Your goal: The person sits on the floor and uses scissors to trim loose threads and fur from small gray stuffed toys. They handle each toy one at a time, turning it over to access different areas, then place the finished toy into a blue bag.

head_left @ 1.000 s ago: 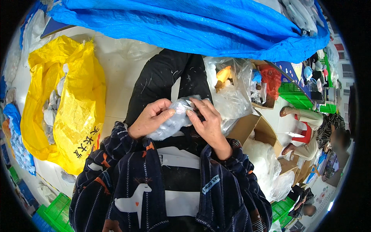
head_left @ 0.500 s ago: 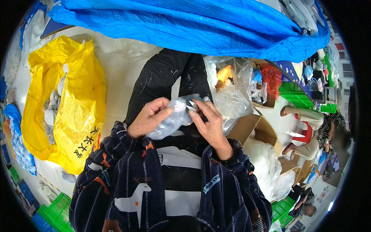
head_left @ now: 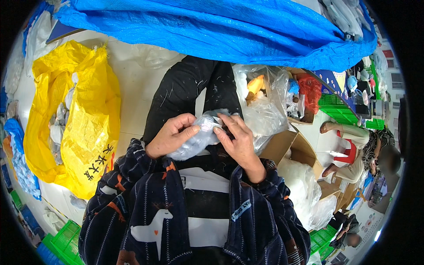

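A fuzzy grey plush piece (head_left: 191,145) with a paler pinkish-white patch rests over my lap. My left hand (head_left: 173,134) pinches it from the left, thumb along the top and fingers curled under. From the right, my right hand (head_left: 236,136) closes thumb and forefinger at the patch's edge. Between those fingertips shows a small white piece (head_left: 217,123), too small to name. The underside of the plush is hidden by my hands.
On the left stands an open yellow sack (head_left: 95,128) holding grey plush pieces. A blue tarp (head_left: 212,31) spans the far side. Clear bags (head_left: 267,117) and a cardboard box (head_left: 282,143) lie right. Two other people sit farther right, near a red stool (head_left: 349,152).
My right fingertips have drawn slightly left onto the plush patch. The white pointed shape between them shows less now. My left hand stays nearly in place.
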Demonstrator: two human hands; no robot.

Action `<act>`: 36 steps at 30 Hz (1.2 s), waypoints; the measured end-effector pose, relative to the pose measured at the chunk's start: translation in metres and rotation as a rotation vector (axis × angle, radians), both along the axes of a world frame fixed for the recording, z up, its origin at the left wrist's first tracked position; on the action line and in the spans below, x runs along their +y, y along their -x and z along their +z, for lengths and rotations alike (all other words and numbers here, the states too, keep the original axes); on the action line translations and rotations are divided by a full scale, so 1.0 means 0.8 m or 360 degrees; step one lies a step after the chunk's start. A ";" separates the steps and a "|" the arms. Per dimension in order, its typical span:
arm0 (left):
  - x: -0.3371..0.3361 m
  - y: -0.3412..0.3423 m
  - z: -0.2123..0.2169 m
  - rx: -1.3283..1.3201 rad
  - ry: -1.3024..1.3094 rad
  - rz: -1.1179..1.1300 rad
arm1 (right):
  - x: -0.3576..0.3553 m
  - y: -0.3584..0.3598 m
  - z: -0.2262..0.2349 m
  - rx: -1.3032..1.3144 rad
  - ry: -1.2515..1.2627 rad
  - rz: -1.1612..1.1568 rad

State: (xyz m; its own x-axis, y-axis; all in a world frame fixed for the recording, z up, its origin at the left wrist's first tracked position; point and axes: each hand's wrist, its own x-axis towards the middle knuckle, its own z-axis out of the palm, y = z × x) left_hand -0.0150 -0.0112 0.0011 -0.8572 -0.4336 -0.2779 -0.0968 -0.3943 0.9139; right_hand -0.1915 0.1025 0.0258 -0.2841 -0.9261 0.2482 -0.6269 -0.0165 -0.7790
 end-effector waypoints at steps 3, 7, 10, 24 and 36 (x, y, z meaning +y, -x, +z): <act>0.000 0.002 0.006 0.0036 0.0051 -0.0048 | 0.005 0.002 -0.003 -0.0010 -0.0080 0.0039; -0.001 0.004 0.003 0.0040 0.0069 -0.0079 | -0.001 0.007 -0.001 0.0150 0.0003 0.0116; -0.002 0.002 0.006 0.0002 0.0056 -0.0088 | -0.002 0.011 0.005 0.0234 -0.0030 0.0178; 0.008 0.002 -0.004 -0.0053 0.0057 -0.0063 | 0.017 0.015 -0.011 -0.2224 0.0058 -0.0176; 0.012 0.000 0.002 0.0047 0.0380 0.0071 | -0.012 -0.006 -0.016 -0.0735 -0.0160 -0.0547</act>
State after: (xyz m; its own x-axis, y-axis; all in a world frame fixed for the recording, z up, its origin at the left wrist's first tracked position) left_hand -0.0148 -0.0017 0.0027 -0.8421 -0.5215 -0.1379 -0.0559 -0.1698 0.9839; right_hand -0.1870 0.0929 0.0131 -0.6304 -0.7742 -0.0570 -0.1784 0.2160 -0.9600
